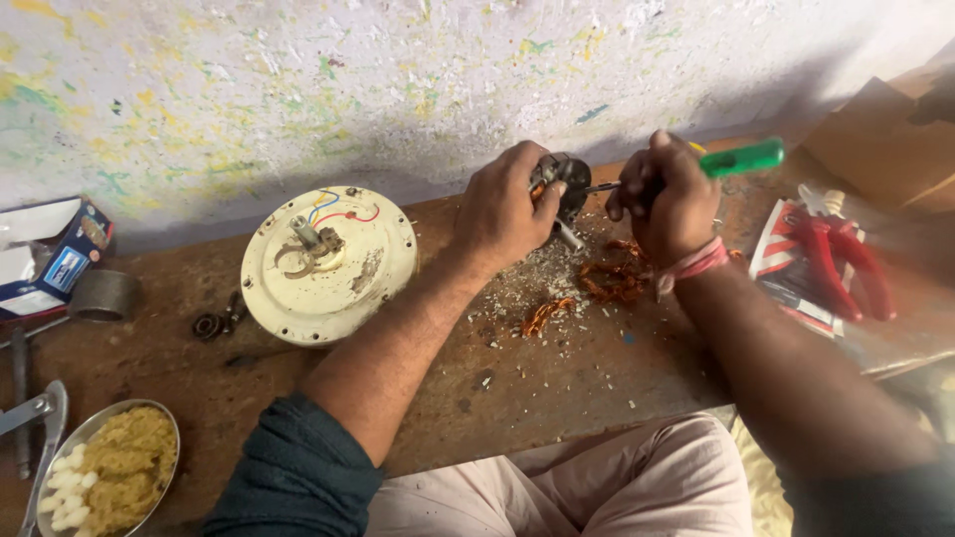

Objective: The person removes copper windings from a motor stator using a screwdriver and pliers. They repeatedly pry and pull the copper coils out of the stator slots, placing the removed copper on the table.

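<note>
From the head camera I look down on a worn brown counter (pixel 557 378) set against a paint-flecked wall. My left hand (pixel 502 214) is curled around a small dark motor part (pixel 567 184), fingers pressed onto its top and side, holding it on the counter near the wall. My right hand (pixel 671 204) is clenched on a screwdriver (pixel 741 159) with a green handle; the handle sticks out to the right of my fist and the thin metal shaft runs left to touch the motor part. A pink band sits on that wrist.

Just below the two hands lie tangled clumps of copper wire (pixel 612 278) among pale crumbs and flakes scattered on the counter.

To the left, well apart from the motor part, lies a round cream fan cover (pixel 328 264) with a metal bracket and red and blue leads on top. Red-handled pliers (pixel 841 259) rest on a printed packet at the right. At the lower left stands a steel plate of food (pixel 109 467), and a small cardboard box (pixel 50 254) lies at the far left edge beside a grey ring.
</note>
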